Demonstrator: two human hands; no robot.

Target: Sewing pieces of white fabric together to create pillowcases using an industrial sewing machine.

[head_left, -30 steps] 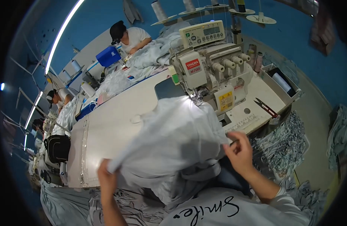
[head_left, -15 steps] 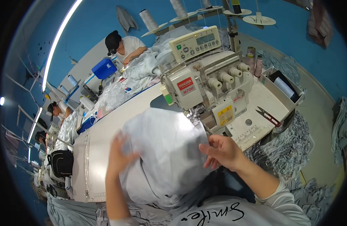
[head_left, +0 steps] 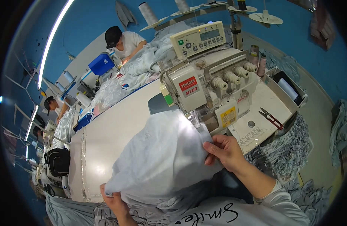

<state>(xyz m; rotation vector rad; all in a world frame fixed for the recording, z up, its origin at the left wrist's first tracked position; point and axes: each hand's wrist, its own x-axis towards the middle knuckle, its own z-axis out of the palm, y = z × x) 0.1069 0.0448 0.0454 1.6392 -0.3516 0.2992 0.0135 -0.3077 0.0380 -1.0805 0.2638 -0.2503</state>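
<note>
A pale grey piece of fabric lies over the table edge and hangs toward my lap. Its far end is at the lit needle area of an overlock sewing machine. My left hand is closed on the fabric's near left corner. At the right edge, just below the presser foot, my right hand pinches the cloth between thumb and fingers. The needle itself is too small to make out.
Red-handled thread snips lie on the machine's right plate, by an open tray. Thread cones stand above. Scrap fabric is heaped at the lower right. A co-worker sits beyond the white table.
My left hand has moved down and toward me, and now grips the fabric's corner, pulling it out to the left. My right hand has closed on the right edge. The view has shifted slightly.
</note>
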